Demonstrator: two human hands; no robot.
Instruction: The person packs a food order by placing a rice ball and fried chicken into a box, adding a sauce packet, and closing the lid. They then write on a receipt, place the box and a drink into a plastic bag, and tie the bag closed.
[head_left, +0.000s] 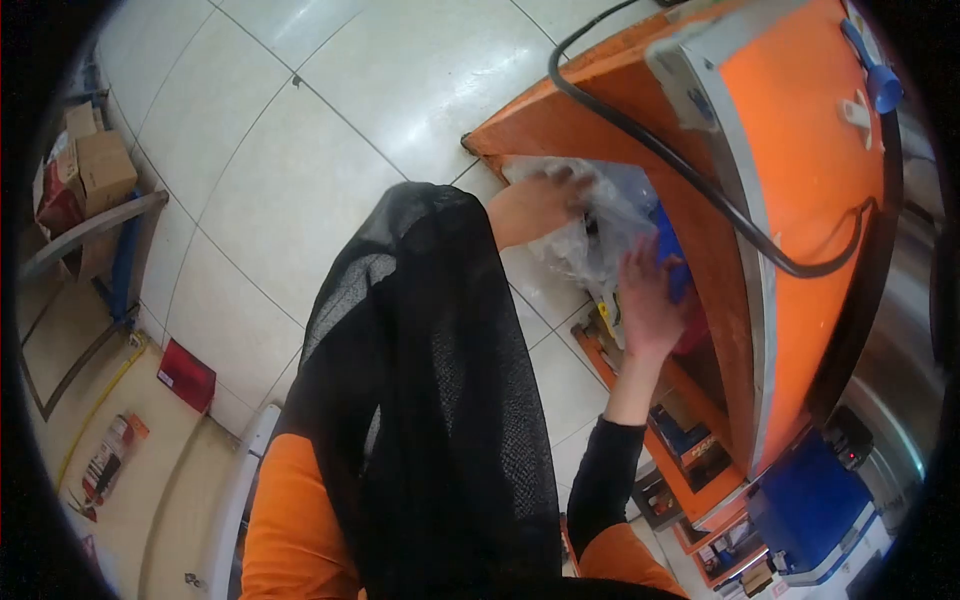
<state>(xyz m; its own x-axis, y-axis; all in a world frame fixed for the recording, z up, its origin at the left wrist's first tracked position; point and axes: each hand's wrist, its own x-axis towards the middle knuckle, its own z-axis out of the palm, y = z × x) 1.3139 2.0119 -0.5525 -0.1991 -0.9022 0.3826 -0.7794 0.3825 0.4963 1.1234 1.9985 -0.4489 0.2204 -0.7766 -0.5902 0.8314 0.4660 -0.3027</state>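
Seen from above, a person's two bare hands reach into the open side of an orange cabinet (805, 340) at the right, where a crumpled clear plastic bag (560, 248) lies at the opening. The left hand (540, 207) is over the bag's upper part, its fingers reaching across the plastic; whether they pinch it cannot be told. The right hand (652, 305) is at the bag's right-hand side, palm partly showing, fingers extended and somewhat spread, in front of a blue item (672, 245) whose shape is mostly hidden. The sleeves are orange and black, and dark mesh fabric (430, 400) fills the centre foreground, hiding most of the left arm. A thick black cable (785, 265) loops across the cabinet. Pale tiles cover the floor (230, 150). Cardboard boxes (105, 170) sit at the far left, above a red object (187, 376); a blue box (810, 500) stands at lower right.
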